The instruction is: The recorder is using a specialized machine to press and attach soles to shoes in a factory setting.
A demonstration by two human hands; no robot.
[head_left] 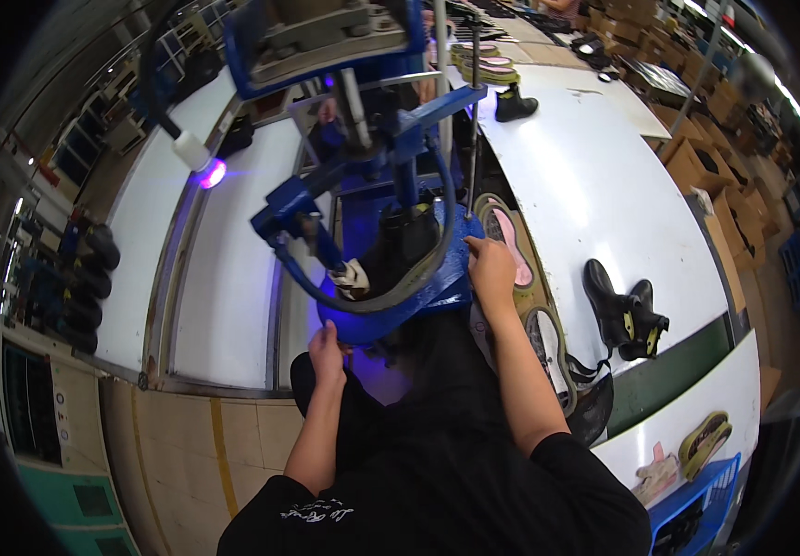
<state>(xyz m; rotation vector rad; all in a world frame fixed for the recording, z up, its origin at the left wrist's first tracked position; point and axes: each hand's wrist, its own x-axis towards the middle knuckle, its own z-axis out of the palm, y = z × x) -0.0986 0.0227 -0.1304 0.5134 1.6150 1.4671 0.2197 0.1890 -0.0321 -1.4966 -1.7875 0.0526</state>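
Note:
A black ankle boot [404,246] sits in a blue shoe press [363,320], beneath its upright metal rod and blue arms. White cloth-like padding [352,278] lies at the boot's toe under one arm, and a thick dark hose curves around the boot's near side. My left hand [327,354] is closed at the near left rim of the press's blue base, its fingers partly hidden. On the base's right edge, my right hand [491,264] has its fingers curled in, touching the blue metal. Neither hand touches the boot.
A lit purple lamp [211,172] hangs at the left. Shoe soles [507,246] lie right of the press, beside a white table [585,195] bearing a pair of black boots [624,310] and a single boot [515,104]. A blue crate [701,505] stands at the lower right.

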